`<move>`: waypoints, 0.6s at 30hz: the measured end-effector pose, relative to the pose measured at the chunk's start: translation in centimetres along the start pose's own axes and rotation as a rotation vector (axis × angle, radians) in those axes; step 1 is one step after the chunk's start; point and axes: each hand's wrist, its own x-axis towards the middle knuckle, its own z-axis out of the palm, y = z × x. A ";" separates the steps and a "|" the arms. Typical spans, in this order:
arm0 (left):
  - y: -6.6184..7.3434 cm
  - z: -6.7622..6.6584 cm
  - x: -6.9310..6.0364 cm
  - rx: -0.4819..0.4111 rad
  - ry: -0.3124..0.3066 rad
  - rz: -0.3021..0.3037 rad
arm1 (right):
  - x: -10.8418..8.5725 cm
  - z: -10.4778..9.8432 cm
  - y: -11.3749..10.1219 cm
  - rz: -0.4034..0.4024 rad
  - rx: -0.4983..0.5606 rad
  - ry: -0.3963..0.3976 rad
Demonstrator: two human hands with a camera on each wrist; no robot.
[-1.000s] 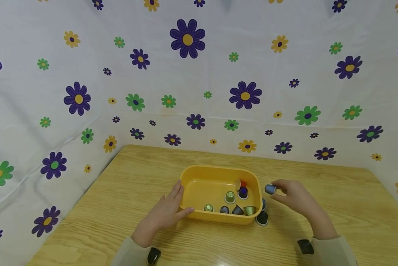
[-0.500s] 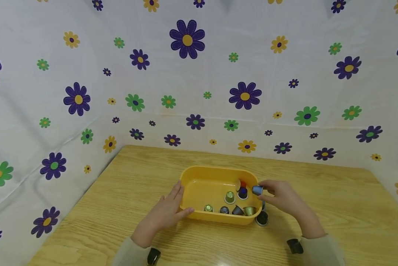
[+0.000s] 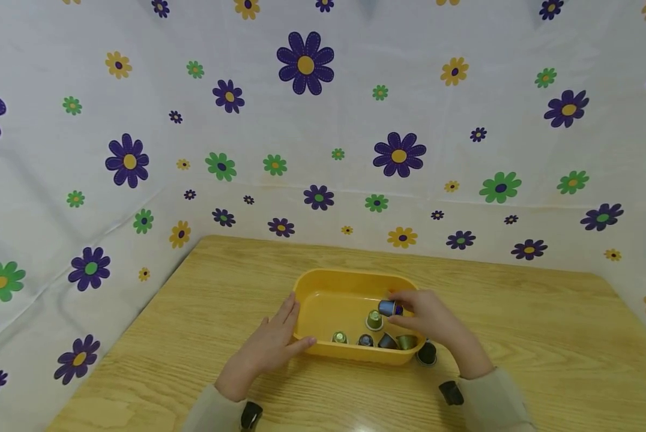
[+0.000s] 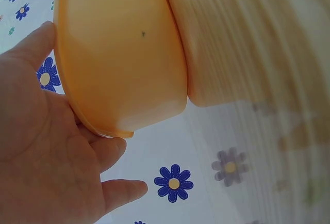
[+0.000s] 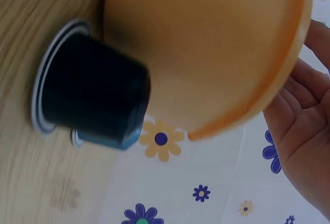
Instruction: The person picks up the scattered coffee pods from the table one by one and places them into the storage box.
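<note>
My right hand (image 3: 431,321) pinches a light blue coffee capsule (image 3: 387,308) between thumb and fingers, over the right part of a yellow plastic tub (image 3: 350,355). Beneath it a dark blue capsule is mostly covered. My left hand (image 3: 269,348) rests with extended fingers against the tub's left end, its thumb at the front rim. Inside the tub are a light green capsule (image 3: 374,320) and several more along the front wall. In the right wrist view, the held capsule is hidden behind the tub's wall.
A black capsule (image 3: 426,354) stands outside the tub's right front corner. Beside it, a blue capsule (image 5: 103,140) shows in the right wrist view. The wooden table (image 3: 236,270) ends at a flower-patterned cloth (image 3: 350,120) behind.
My right hand has carried the light blue capsule leftward, from right of the tub, past its rim and over the inside. The left hand has stayed at the tub.
</note>
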 end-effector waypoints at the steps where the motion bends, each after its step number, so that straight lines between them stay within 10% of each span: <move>1: 0.0 0.0 0.0 0.003 0.001 0.001 | 0.2 0.2 -0.1 -0.006 0.000 -0.001; 18: -0.1 0.1 0.1 0.013 -0.005 -0.007 | 2.6 2.6 -2.3 0.015 0.067 0.010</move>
